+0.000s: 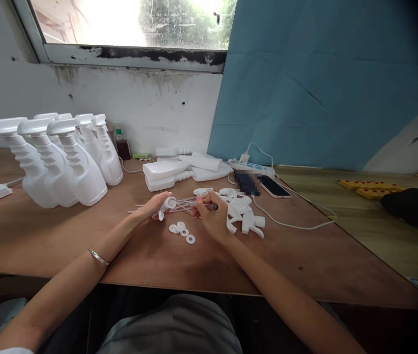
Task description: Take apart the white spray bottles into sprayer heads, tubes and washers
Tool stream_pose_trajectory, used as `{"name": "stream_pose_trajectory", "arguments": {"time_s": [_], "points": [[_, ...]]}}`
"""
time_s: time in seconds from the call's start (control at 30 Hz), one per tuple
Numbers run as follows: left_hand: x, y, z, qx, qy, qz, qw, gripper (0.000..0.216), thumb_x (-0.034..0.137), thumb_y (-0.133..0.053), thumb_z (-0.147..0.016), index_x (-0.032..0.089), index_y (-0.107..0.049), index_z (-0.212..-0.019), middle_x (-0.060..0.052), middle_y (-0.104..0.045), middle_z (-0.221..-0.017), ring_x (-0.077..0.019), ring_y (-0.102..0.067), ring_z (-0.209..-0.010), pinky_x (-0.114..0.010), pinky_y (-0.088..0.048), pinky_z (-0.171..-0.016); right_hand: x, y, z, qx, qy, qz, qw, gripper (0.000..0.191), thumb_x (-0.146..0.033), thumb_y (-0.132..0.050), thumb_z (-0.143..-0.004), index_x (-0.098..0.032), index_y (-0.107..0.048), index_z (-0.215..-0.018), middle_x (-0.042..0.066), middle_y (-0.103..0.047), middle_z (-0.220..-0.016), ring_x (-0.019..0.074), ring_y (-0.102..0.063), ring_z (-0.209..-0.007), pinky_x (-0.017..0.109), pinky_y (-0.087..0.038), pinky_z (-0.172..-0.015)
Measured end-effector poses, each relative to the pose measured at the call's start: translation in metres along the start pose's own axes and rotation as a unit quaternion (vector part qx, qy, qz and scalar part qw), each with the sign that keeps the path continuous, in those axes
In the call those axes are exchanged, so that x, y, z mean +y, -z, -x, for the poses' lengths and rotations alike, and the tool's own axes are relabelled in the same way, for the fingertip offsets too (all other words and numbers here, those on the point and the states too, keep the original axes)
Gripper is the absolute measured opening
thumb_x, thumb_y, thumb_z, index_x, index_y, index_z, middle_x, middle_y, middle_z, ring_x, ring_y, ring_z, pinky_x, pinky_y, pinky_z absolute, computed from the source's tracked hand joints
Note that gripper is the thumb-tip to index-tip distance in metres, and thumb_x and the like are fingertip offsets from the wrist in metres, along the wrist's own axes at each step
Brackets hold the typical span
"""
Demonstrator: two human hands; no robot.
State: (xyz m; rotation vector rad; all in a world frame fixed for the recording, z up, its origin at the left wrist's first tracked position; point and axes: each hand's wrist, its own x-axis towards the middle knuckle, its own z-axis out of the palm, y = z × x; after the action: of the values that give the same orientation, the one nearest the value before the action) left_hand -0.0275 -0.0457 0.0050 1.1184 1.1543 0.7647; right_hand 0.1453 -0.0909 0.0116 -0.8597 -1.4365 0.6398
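Observation:
Fingers of my left hand (153,204) are closed round a white trigger spray head (170,202), its round collar turned toward my right hand. My right hand (214,216) grips a slim pen-like tool (214,207) with a dark end; its thin tip points left at the collar. I cannot make out what kind of tool it is. Thin clear dip tubes (183,210) lie on the table beneath and between both hands. Just in front of them are several white ring washers (181,227). More white trigger spray heads (243,211) are heaped right beside my right hand.
Several white spray bottles with heads (79,167) stand at the left. White bottles without heads (172,172) lie at the back centre. A phone (274,187), a power strip (255,168) and a white cable (297,226) are at the right. A dark-liquid bottle (123,147) stands near the wall.

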Motion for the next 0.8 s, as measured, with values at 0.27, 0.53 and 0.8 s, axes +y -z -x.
{"name": "stream_pose_trajectory", "arguments": {"time_s": [0.27,0.53,0.8], "points": [[-0.003,0.004,-0.004,-0.026,-0.011,0.003,1.0,0.03,0.044,-0.047,-0.078,0.016,-0.048,-0.07,0.004,-0.044,-0.041,-0.0062,-0.035,-0.029,-0.015,-0.021,-0.027,-0.004,0.0,-0.005,0.004,-0.057,-0.068,0.996,0.032,-0.035,-0.055,-0.077,-0.021,-0.034,-0.057,-0.006,-0.054,-0.049,0.0102,-0.055,-0.037,0.019,-0.044,-0.033],[-0.002,0.008,-0.002,-0.061,0.012,-0.036,0.997,0.028,0.044,-0.049,-0.077,0.016,-0.05,-0.072,0.003,-0.047,-0.044,-0.0073,-0.039,-0.031,-0.015,-0.023,-0.028,-0.003,0.003,-0.01,-0.007,-0.116,-0.111,0.987,0.033,-0.037,-0.06,-0.07,-0.02,-0.036,-0.056,-0.005,-0.056,-0.045,0.0106,-0.055,-0.035,0.018,-0.043,-0.032],[0.001,0.008,0.005,-0.099,-0.003,-0.121,0.988,0.03,0.042,-0.058,-0.073,0.013,-0.06,-0.081,0.001,-0.055,-0.053,-0.0084,-0.046,-0.037,-0.017,-0.026,-0.031,0.006,0.004,-0.017,-0.028,-0.221,-0.162,0.961,0.032,-0.035,-0.065,-0.063,-0.019,-0.039,-0.055,-0.003,-0.058,-0.043,0.0091,-0.051,-0.032,0.017,-0.039,-0.03]]}}
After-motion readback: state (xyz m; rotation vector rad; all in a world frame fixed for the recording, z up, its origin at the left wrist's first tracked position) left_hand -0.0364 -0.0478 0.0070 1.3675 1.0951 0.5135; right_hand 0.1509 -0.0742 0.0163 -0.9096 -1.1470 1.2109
